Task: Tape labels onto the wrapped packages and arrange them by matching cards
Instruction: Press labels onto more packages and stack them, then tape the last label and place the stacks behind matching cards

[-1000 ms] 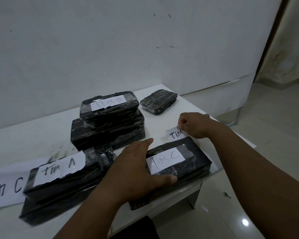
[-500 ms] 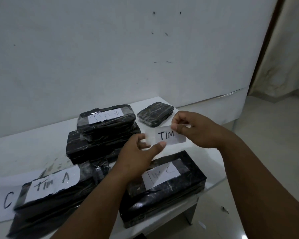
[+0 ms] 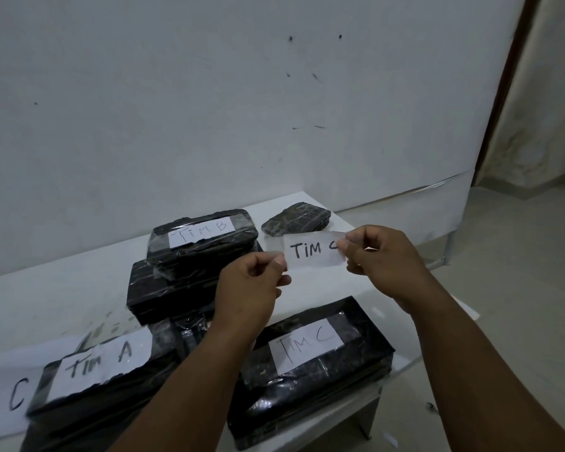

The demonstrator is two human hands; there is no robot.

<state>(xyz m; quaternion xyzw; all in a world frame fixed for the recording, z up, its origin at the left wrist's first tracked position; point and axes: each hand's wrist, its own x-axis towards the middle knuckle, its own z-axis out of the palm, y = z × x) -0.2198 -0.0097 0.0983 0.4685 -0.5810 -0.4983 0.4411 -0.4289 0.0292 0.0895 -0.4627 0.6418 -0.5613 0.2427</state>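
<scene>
Head view: both hands are holding one paper label (image 3: 310, 252) reading "TiM C" in the air above the tabletop (image 3: 46, 298). The left hand (image 3: 252, 285) is pinching its left end with clenched fingers; the right hand (image 3: 382, 259) is pinching its right end. Five black wrapped packages are lying below, possibly more under the arms. Three are wearing labels: A, B, C. A white wall (image 3: 209, 109) is standing behind.

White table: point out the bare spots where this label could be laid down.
The white table is bare along its left rear, behind the black wrapped stack labelled Tim B. A narrow strip lies between the small unlabelled black package and the Tim C package. The front left, around the Tim A package, is crowded.
</scene>
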